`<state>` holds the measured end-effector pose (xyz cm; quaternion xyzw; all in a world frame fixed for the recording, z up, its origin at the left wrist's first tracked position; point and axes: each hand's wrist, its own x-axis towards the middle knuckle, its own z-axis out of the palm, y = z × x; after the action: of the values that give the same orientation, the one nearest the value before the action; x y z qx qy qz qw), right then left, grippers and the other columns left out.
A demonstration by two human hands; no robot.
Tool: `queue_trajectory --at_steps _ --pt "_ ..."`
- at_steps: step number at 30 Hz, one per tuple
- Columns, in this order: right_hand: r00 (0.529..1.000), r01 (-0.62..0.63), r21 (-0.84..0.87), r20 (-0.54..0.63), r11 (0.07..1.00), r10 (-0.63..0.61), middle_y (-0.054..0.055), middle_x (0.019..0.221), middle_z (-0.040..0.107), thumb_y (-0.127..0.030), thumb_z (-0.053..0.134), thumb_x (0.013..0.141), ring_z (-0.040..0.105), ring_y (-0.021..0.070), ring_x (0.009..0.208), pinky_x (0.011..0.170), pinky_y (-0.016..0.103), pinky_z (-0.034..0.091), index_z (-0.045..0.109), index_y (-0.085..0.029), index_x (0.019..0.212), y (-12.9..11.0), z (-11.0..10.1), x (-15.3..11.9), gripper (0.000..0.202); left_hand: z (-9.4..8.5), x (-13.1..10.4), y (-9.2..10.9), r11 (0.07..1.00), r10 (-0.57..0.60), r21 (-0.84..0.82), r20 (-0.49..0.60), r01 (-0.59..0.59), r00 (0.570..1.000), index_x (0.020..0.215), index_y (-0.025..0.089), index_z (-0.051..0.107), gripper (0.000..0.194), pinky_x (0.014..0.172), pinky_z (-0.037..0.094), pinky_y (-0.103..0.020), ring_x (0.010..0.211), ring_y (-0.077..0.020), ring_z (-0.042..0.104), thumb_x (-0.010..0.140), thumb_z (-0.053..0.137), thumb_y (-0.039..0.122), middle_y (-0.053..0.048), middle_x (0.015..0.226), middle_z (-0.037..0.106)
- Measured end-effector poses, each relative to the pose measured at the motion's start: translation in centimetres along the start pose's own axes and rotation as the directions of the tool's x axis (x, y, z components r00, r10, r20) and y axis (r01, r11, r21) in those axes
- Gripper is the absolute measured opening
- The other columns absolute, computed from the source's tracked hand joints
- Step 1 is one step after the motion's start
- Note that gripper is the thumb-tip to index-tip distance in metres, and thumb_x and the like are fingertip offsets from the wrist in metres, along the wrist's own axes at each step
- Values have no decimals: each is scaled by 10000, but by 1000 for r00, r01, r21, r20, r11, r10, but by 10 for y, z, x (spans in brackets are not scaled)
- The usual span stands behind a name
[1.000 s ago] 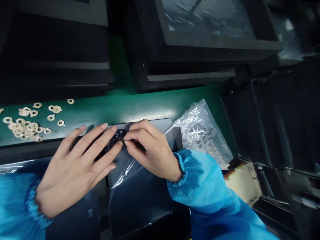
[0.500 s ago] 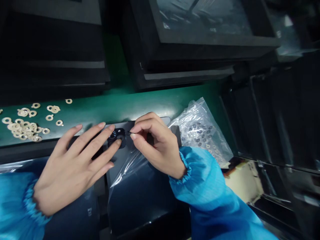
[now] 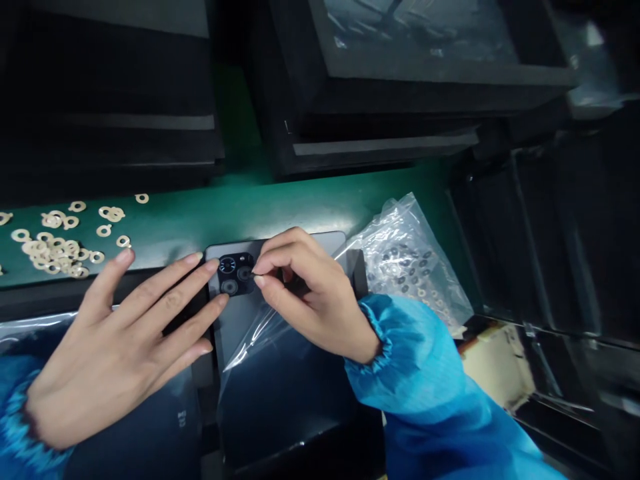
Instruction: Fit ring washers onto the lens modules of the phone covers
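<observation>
A grey tablet-like device [image 3: 231, 328] lies in front of me, with clear film [image 3: 260, 333] over its lower part. Near its top left corner sits a dark camera module [image 3: 243, 259] with round lenses. My left hand [image 3: 130, 340] is spread flat to the left, two fingertips at the module's left and lower edges, holding nothing. Thumb and index finger of my right hand [image 3: 317, 293] are pinched together at the module's right edge, beside a lens. What is between them is too small to make out.
Pale ring-shaped pieces with tabs [image 3: 55, 253] lie scattered on the green table [image 3: 240, 203]. A clear bag [image 3: 405, 260] of dark and pale rings lies to the right. Black foam trays [image 3: 425, 100] stand behind. A second film-covered device [image 3: 145, 427] is at lower left.
My left hand has drawn back to the left and down, uncovering the camera module's lenses. My right pinch has moved left onto the module's edge. The view has shifted slightly.
</observation>
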<state>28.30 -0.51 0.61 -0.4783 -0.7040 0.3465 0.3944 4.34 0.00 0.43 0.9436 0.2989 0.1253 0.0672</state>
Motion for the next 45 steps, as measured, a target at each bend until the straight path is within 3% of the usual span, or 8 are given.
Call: queue_trajectory --at_steps 8,20,31,37,45 --pt "996 12 -100 91 995 -3 69 1019 584 -91 527 902 586 147 908 722 296 535 569 -189 911 -5 6 2 107 2 1 -1 1000 -3 -16 -8 3 1000 1397 235 487 418 1223 129 -551 1341 -285 478 1005 397 350 -96 1484 459" --pt "994 55 -216 108 975 -32 75 1035 589 -95 516 907 583 172 932 748 334 541 571 -201 900 -3 11 1 120 2 9 2 999 12 39 -37 -10 999 1269 187 582 336 1164 262 -585 1153 -315 637 982 456 308 -138 1391 557" --pt "990 126 -332 103 935 -97 83 1016 622 -102 527 904 595 174 889 719 323 536 595 -185 871 -2 17 0 112 5 5 3 998 19 60 -27 -18 999 1284 162 571 347 1142 288 -571 1179 -327 615 984 437 274 -155 1415 534" --pt "996 73 -223 74 972 -58 61 996 601 -92 543 881 594 153 899 740 304 544 572 -201 884 -1 17 1 113 5 5 4 997 27 71 -32 -25 999 1295 164 564 353 1136 299 -554 1173 -314 618 989 426 272 -148 1408 545" --pt "992 116 -274 84 955 -96 76 976 616 -69 550 869 599 154 872 720 302 532 589 -165 851 -2 17 1 105 7 3 3 997 13 76 -18 -11 1000 1321 174 545 369 1143 293 -543 1216 -303 587 993 424 291 -134 1444 512"
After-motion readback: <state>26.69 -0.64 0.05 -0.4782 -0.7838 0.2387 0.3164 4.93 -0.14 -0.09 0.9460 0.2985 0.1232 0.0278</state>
